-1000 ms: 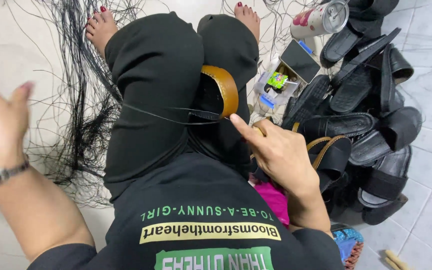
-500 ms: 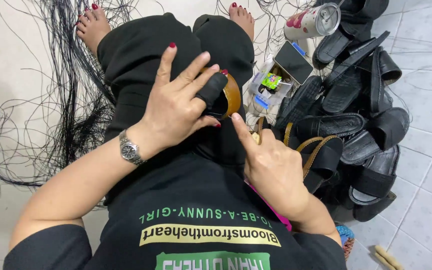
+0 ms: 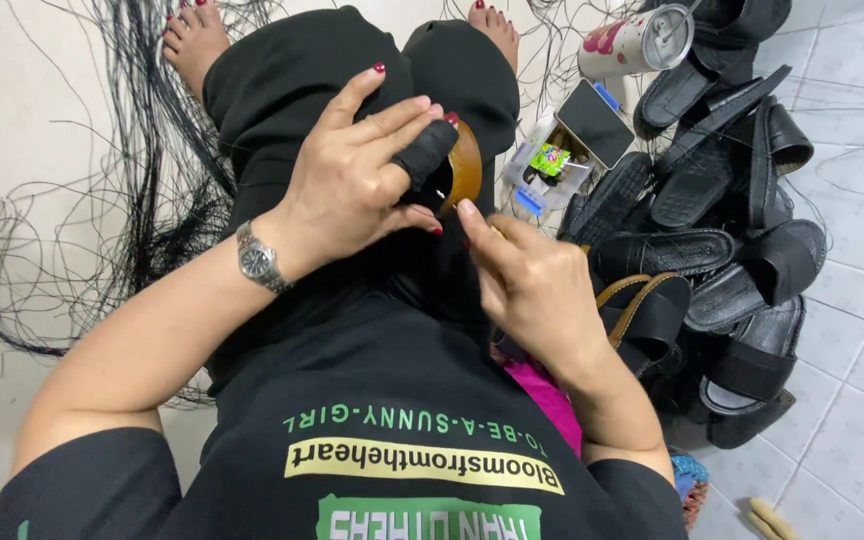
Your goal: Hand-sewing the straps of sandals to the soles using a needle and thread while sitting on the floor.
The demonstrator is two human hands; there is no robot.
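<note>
1. Seated person, legs in black trousers stretched out on the tiled floor [image 3: 852,440]; work rests on the lap, over the knees.
2. Left hand [image 3: 362,180] lies over a sandal [image 3: 457,170] with a tan insole and a black strap. Index finger extended away from the body, the other fingers curled around the strap; thumb below. Hand is clenched on the sandal.
3. Sandal: only its tan edge and part of the black strap show past the fingers. It stands on edge, the insole facing the person's right. Long axis appears to run roughly away from the body, toward the feet; which end is toe cannot be told, the hand covers most of it.
4. Right hand [image 3: 532,285] just beside the sandal, nearer the body. Index finger points up toward the tan edge, tip close to it; contact cannot be made out. The other fingers are curled in; whether they grasp anything cannot be told.
5. Silver wristwatch [image 3: 257,262] on the left wrist.
6. To the person's right: a heap of black sandals [image 3: 732,240], some with tan straps, touching one another.
7. Beyond the heap, a cup with lid and straw [image 3: 637,42] lying tilted; a small clear tray [image 3: 552,165] of bits beside a dark phone [image 3: 597,122].
8. To the left: loose black threads [image 3: 102,200] spread across the floor.
</note>
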